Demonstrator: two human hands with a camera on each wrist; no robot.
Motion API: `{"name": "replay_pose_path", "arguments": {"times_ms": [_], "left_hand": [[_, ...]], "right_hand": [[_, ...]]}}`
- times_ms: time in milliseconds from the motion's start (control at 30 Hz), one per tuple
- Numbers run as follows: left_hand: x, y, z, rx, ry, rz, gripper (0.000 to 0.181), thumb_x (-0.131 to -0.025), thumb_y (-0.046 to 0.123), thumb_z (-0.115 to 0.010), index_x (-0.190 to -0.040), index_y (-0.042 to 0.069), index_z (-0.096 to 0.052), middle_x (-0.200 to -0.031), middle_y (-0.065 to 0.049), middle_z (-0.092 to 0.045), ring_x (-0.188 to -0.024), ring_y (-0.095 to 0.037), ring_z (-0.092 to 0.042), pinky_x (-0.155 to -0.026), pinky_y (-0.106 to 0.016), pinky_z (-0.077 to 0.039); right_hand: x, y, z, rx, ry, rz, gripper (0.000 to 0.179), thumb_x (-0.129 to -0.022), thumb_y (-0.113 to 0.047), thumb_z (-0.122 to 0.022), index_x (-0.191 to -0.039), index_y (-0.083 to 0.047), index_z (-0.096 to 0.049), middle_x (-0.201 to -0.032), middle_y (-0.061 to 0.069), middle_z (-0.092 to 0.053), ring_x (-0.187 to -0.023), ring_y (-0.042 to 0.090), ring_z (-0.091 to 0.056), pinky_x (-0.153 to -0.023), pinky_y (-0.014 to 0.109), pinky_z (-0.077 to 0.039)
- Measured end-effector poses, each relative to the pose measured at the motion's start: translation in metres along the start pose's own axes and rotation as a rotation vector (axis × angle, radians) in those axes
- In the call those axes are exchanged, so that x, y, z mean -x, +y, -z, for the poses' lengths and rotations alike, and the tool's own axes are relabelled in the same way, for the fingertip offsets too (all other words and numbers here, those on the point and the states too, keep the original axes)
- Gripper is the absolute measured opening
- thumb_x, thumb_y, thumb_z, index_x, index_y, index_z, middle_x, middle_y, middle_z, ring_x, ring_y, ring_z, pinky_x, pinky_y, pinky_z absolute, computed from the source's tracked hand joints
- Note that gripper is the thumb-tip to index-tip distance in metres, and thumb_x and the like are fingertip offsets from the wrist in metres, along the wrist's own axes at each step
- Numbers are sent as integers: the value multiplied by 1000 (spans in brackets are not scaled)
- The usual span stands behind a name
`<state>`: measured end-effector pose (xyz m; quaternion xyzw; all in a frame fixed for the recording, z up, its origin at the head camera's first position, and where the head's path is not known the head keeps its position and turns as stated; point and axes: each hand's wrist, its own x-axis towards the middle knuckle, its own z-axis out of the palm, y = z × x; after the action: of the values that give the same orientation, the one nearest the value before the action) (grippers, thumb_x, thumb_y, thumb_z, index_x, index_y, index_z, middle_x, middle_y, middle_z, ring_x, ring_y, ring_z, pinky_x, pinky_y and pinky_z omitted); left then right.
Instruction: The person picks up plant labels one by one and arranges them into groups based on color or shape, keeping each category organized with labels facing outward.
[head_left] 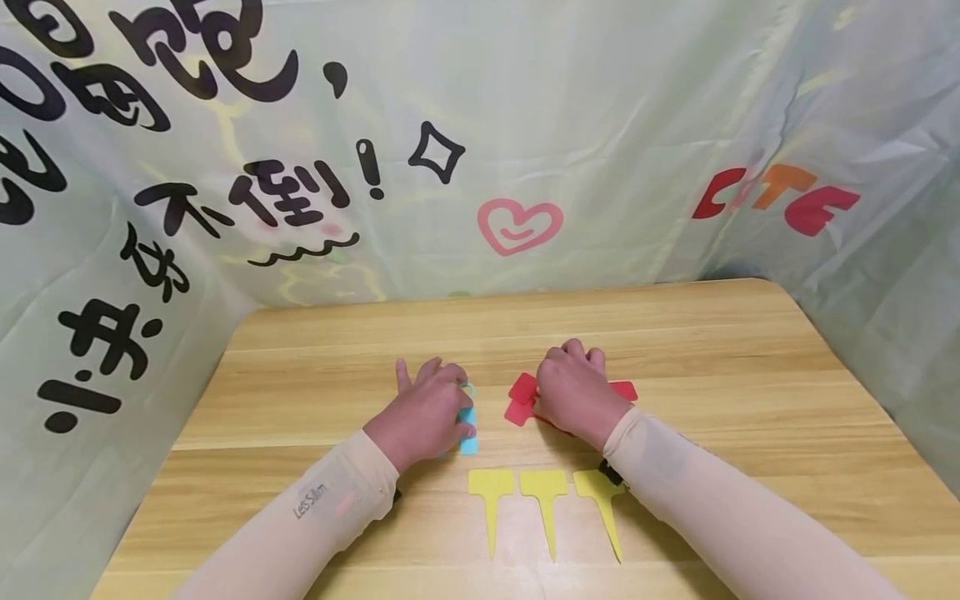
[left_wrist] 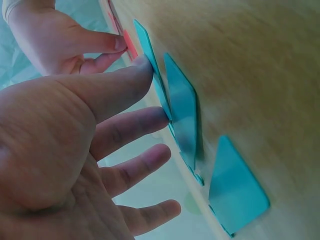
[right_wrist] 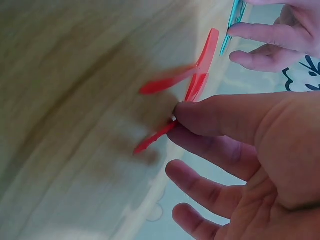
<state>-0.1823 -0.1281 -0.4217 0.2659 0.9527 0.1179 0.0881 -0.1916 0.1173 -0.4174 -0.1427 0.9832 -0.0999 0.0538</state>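
My left hand pinches a light-blue T-shaped plant label between thumb and forefinger, the other fingers spread. Beside it on the table lie a second blue label and a third, largely covered by the hand in the head view. To the right, my right hand is over the red T-shaped plant labels. Its thumb and forefinger pinch the stem of one red label; another red label overlaps close by. The head of a further red label shows right of this hand.
Three yellow T-shaped plant labels lie in a row nearer me, stems toward me, the rightmost partly under my right wrist. The wooden table ends at the back against a pale printed cloth, which also hangs at both sides.
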Motion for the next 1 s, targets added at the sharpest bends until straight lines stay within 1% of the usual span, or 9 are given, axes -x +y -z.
{"name": "replay_pose_path", "arguments": {"times_ms": [133, 233, 367, 433, 533, 633, 733, 867, 1000], "left_hand": [[0, 0, -1, 2, 0, -3, 15, -94, 31, -93, -99, 18, -89, -147, -6, -63, -154, -59, -37, -113, -95, -10], [0, -1, -1, 3, -6, -1, 16, -94, 32, -93, -99, 17, -89, -147, -6, -63, -155, -58, -36, -114, -95, -9], [0, -1, 0, 5, -7, 3, 14, -94, 32, -93, -96, 19, -88, -147, -6, -63, -155, -58, -36, -114, -94, -9], [0, -1, 0, 3, -5, 4, 14, -94, 32, -93, -95, 19, -88, -147, -6, -63, -155, -59, -36, -114, -94, -9], [0, -1, 0, 3, -6, 9, 13, -94, 32, -93, -93, 20, -88, -147, -5, -62, -155, -59, -36, -114, -94, -9], [-1, -1, -1, 4, -7, 10, 12, -94, 32, -93, -95, 20, -88, -148, -5, -62, -155, -59, -36, -114, -94, -9], [-1, -1, -1, 7, -11, 8, 13, -94, 32, -93, -96, 20, -88, -148, -5, -62, -155, -59, -36, -114, -94, -8], [-2, -1, 1, 8, -14, 9, 13, -94, 31, -93, -95, 20, -88, -148, -5, -62, -156, -59, -36, -115, -94, -7], [-1, 0, 0, 17, -20, 13, 12, -94, 31, -93, -93, 21, -88, -149, -6, -62, -156, -58, -35, -115, -94, -7]], "right_hand": [[1, 0, 0, 0, 1, -15, 32, -89, -10, -76, -61, -16, -62, -84, 3, -57, -111, 37, -51, -96, 60, -34], [3, 0, 3, -21, -1, -59, 35, -91, -16, -78, -60, -16, -62, -87, 4, -57, -109, 37, -50, -96, 61, -33], [9, 4, 11, -95, 4, -117, 38, -93, -17, -74, -58, -15, -61, -90, 5, -59, -112, 39, -47, -94, 61, -30], [13, 8, 16, -136, 7, -136, 38, -94, -15, -71, -57, -15, -61, -90, 5, -59, -114, 40, -46, -94, 61, -29], [19, 16, 22, -188, 19, -168, 39, -93, -13, -70, -56, -15, -58, -89, 5, -58, -115, 42, -46, -93, 62, -27], [28, 28, 27, -225, 43, -203, 40, -89, -11, -69, -53, -15, -52, -85, 7, -55, -115, 44, -47, -92, 63, -26], [38, 44, 29, -223, 68, -236, 41, -87, -12, -68, -51, -16, -49, -81, 7, -53, -113, 45, -48, -92, 66, -26], [51, 69, 30, -206, 87, -286, 44, -91, -18, -71, -52, -17, -51, -75, 6, -53, -104, 46, -47, -91, 70, -24], [65, 92, 27, -211, 76, -352, 44, -94, -19, -69, -54, -16, -50, -66, 4, -47, -101, 48, -45, -88, 71, -23]]}}
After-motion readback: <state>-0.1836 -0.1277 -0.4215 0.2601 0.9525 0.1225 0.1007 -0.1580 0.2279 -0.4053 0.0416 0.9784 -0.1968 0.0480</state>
